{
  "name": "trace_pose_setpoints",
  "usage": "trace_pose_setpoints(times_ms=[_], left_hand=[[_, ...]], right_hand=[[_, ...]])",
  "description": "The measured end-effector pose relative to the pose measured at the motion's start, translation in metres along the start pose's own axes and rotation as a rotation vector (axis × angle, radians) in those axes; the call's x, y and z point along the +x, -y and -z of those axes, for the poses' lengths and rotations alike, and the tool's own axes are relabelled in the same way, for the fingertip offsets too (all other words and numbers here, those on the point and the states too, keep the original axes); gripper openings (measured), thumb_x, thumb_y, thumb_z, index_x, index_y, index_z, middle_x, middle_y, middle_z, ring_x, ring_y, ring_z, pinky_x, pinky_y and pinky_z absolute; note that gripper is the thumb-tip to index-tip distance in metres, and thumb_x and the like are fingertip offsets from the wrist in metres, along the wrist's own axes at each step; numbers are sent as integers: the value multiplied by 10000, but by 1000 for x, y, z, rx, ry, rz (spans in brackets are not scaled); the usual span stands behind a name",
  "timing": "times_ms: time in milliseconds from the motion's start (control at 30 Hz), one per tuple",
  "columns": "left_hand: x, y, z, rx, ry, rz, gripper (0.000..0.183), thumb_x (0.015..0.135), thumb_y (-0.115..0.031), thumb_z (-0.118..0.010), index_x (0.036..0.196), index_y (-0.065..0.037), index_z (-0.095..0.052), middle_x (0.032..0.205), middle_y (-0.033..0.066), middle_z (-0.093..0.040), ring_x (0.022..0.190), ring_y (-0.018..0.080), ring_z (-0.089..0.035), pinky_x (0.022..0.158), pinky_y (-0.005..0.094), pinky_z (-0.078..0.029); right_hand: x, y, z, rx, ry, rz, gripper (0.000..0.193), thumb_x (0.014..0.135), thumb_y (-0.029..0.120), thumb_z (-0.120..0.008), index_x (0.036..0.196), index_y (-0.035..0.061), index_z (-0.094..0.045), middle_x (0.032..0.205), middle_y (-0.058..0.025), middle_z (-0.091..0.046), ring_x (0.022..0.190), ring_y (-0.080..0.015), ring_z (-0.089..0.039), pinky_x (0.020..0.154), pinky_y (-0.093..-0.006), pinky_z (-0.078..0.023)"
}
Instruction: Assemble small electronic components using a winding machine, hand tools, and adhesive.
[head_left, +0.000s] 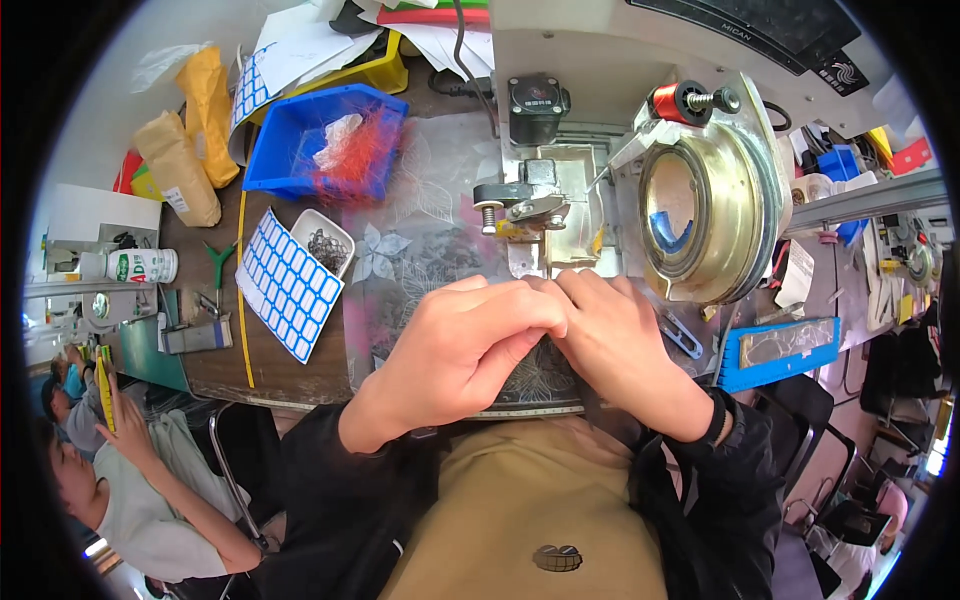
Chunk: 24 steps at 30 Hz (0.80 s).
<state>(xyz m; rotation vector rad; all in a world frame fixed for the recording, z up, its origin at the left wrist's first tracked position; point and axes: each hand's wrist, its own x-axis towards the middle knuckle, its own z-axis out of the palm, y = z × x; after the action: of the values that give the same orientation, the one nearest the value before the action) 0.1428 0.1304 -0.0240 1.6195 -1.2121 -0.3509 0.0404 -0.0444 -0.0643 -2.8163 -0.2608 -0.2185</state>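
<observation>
My left hand (455, 350) and my right hand (620, 335) meet over the front of the workbench, just before a winding machine (535, 180). The left hand's fingers are bent and pinched toward the thumb. Those of the right hand curl down beside them, their tips mostly hidden. Whatever lies between the fingertips is too small or covered to make out. Close beyond the hands is the machine's metal clamp arm (530, 205). To their right stands a large brass-coloured ring (700, 215), with a spool of red wire (680, 103) above it.
Left of my hands are a blue bin (290, 150) with red wire scraps, a white dish (335, 225) of small dark parts and a label sheet (290, 285). At right lie blue snips (682, 335) and a blue tray (775, 372). A co-worker (160, 500) sits at left.
</observation>
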Motion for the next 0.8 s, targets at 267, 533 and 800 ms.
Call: trace_pose_setpoints(times_ms=[267, 533, 800], left_hand=[[-9, 12, 3, 6, 10, 40, 157, 858, -4, -644, 984, -98, -638, 897, 32, -684, 792, 240, -650, 700, 332, -430], [-8, 25, 3, 100, 8, -9, 216, 805, 29, -653, 968, -113, -655, 752, 12, -626, 643, 202, -580, 659, 315, -391], [-7, 25, 3, 129, 4, -11, 224, 799, -3, -684, 980, -134, -664, 778, 13, -639, 673, 222, -603, 662, 324, -408]], right_hand=[[-7, 7, 29, 21, -253, 79, 190, 778, 175, -692, 927, 90, -611, 724, -13, -477, 636, -177, -544, 534, -337, -404], [-28, 10, 91, 168, -369, 261, 211, 540, 245, -642, 625, 120, -494, 581, 18, -273, 453, -142, -308, 464, -310, -178], [-19, 18, 91, 141, -578, 370, 206, 620, 310, -602, 640, 160, -462, 578, 38, -242, 460, -117, -288, 471, -285, -174]])
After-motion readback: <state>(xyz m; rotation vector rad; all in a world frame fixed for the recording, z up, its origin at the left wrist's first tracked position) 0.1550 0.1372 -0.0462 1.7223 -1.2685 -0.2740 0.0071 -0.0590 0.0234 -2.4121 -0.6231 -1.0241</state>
